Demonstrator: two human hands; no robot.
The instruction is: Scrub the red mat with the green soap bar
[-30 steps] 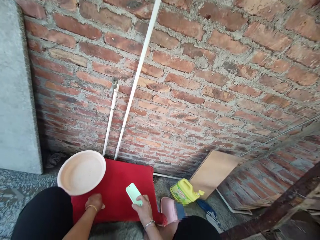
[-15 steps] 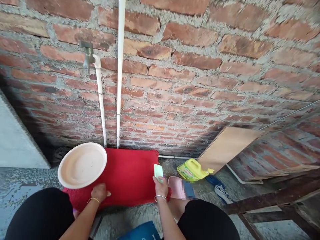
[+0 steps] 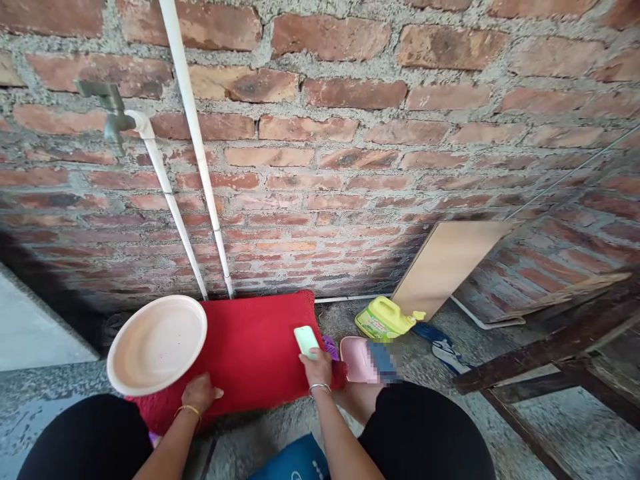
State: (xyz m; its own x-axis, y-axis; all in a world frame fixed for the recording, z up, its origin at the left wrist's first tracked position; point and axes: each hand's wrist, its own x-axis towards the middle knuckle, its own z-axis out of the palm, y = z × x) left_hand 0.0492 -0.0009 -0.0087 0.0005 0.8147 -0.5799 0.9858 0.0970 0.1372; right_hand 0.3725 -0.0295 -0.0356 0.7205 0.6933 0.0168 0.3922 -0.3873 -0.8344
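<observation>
Gripping a pale green slab (image 3: 303,339) over red cloth (image 3: 250,350)

Your right hand (image 3: 319,365) is clamped on the near end of the slab, whose free end points to 11 o'clock; I cannot tell whether it touches the cloth. Your left hand (image 3: 200,393), at 9 o'clock from the right, is curled over the cloth near its close edge; I cannot tell whether it pinches the fabric. At 11 o'clock from that hand, just beside it, you have a pale round basin (image 3: 159,343) at the cloth's left end. At 2 o'clock from your right hand is a yellow jug (image 3: 383,319), near a tan board (image 3: 447,263); at 3 o'clock, a pink slipper (image 3: 356,360).
</observation>
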